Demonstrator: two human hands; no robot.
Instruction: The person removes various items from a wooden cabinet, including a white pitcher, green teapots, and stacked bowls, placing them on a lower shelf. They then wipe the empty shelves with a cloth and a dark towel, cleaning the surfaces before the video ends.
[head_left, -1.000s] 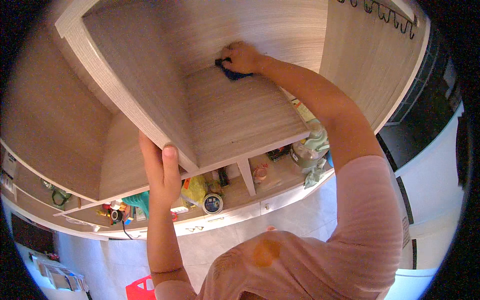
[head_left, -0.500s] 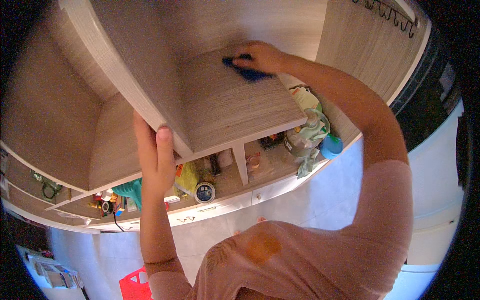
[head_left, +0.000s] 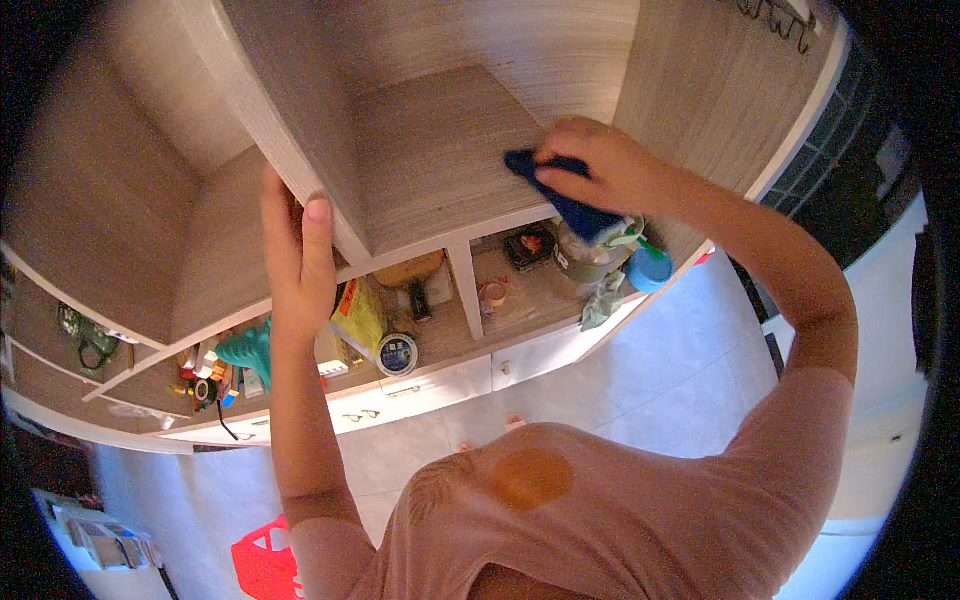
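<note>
My right hand [head_left: 612, 172] pinches a dark blue cloth [head_left: 582, 210] at the right end of a wood-grain shelf [head_left: 440, 150]. Part of the cloth hangs past the shelf's edge, over the cluttered compartment below. With its thumb on one side and fingers on the other, my left hand [head_left: 302, 275] grips the front edge of an upright divider panel [head_left: 262, 115]. The fingers on the far side are partly hidden.
Below the shelf, open compartments hold a teal item [head_left: 246, 350], a yellow packet [head_left: 358, 318], a round tin [head_left: 397, 354] and a blue-lidded container [head_left: 650, 270]. Black hooks [head_left: 770, 18] line the upper right. A red plastic object [head_left: 265, 562] stands on the floor.
My right hand has drawn the cloth right and toward me, from the shelf's inner part to its right front edge. My left hand still grips the divider. The view has shifted slightly.
</note>
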